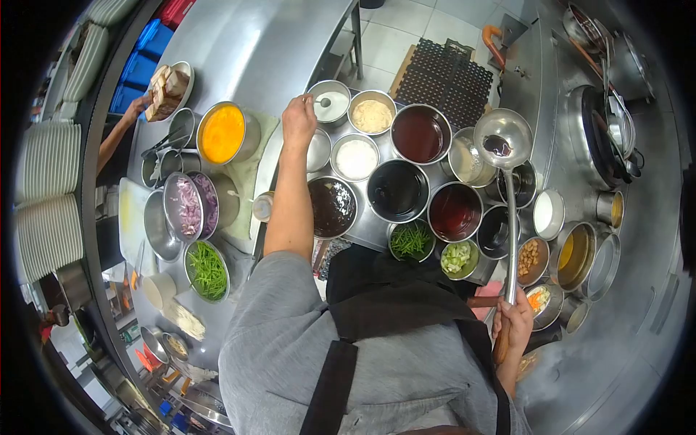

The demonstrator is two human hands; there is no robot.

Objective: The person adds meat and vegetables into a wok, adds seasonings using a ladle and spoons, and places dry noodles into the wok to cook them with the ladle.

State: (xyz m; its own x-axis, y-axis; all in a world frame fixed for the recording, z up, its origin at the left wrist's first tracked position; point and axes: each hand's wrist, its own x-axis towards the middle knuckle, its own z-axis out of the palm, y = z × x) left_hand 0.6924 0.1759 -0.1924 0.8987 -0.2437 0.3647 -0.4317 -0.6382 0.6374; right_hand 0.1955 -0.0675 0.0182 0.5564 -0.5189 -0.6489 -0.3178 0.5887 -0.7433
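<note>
Currently, your hands each grip a utensil. Your left hand (298, 119) pinches a small spoon (325, 102) at a bowl (334, 124) of white powder (336, 111), upper centre of the frame. Your right hand (513, 319) closes around the handle of the ladle (512, 225), lower right; its head, upper right, contains dark liquid (497, 146).
</note>
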